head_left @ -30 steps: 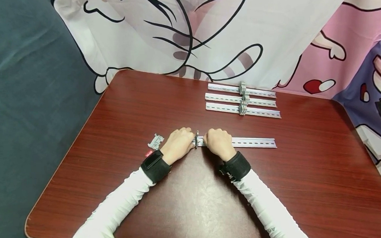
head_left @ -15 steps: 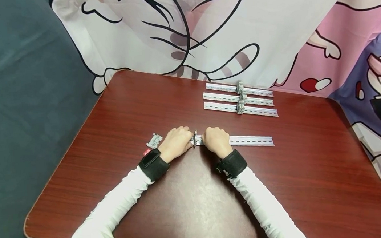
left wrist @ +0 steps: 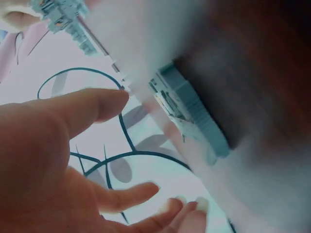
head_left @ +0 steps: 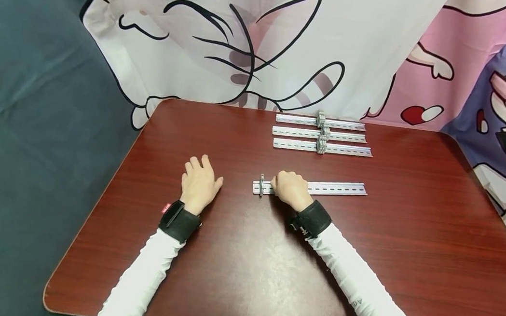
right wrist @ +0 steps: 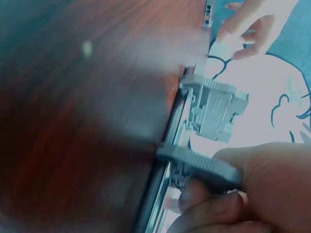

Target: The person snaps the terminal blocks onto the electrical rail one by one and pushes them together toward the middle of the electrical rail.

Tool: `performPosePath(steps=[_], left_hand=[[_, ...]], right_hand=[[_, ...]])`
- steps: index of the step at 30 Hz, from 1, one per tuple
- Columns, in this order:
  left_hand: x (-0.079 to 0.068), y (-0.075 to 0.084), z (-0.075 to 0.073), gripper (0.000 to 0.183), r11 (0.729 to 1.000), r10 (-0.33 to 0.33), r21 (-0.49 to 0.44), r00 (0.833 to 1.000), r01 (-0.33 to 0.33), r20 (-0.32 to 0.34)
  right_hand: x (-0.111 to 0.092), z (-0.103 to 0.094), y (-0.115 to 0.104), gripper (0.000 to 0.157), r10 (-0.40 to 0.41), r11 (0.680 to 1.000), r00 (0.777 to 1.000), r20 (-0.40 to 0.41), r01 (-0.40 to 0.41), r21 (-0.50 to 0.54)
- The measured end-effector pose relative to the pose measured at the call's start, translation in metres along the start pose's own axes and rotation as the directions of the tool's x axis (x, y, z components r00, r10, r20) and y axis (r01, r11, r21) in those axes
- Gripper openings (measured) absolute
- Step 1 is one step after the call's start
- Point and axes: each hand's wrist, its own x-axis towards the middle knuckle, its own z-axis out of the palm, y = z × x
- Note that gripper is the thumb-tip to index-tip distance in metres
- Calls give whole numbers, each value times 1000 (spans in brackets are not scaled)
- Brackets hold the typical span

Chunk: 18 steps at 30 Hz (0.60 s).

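Observation:
My left hand (head_left: 199, 185) is spread with its fingers apart above the table, left of the metal mounting rail (head_left: 337, 188). In the left wrist view, a loose grey terminal block (left wrist: 192, 114) lies on the table beyond the fingers; the hand hides it in the head view. My right hand (head_left: 291, 189) is over the left part of the rail. As the right wrist view shows, its thumb and fingers pinch a grey terminal block (right wrist: 201, 165) at the rail. Another terminal block (head_left: 261, 185) stands upright on the rail near its left end.
Three more rails lie side by side at the back of the table, the nearest rail (head_left: 352, 149) bearing a cluster of terminal blocks (head_left: 321, 144) near its middle. Behind the brown table (head_left: 413, 225) hangs a printed cloth (head_left: 371, 34).
My left hand has let go of the rail's left end and moved left, its fingers spreading over the loose terminal block. The right hand has stayed in place on the rail.

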Motion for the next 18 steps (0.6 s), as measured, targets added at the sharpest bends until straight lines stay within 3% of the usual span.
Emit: performPosePath(steps=[9,13,18], left_hand=[[-1,-6,0,50,996,-57,-63,981,70,183],[-1,-3,0,40,995,-31,-82,978,48,208],[0,3,1,45,995,-13,-98,974,36,226]], right_hand=[[-3,2,2,36,-40,998,999,-31,42,52],[-3,2,4,34,-50,996,998,-42,52,68],[-3,2,5,32,-58,996,998,-40,61,71]])
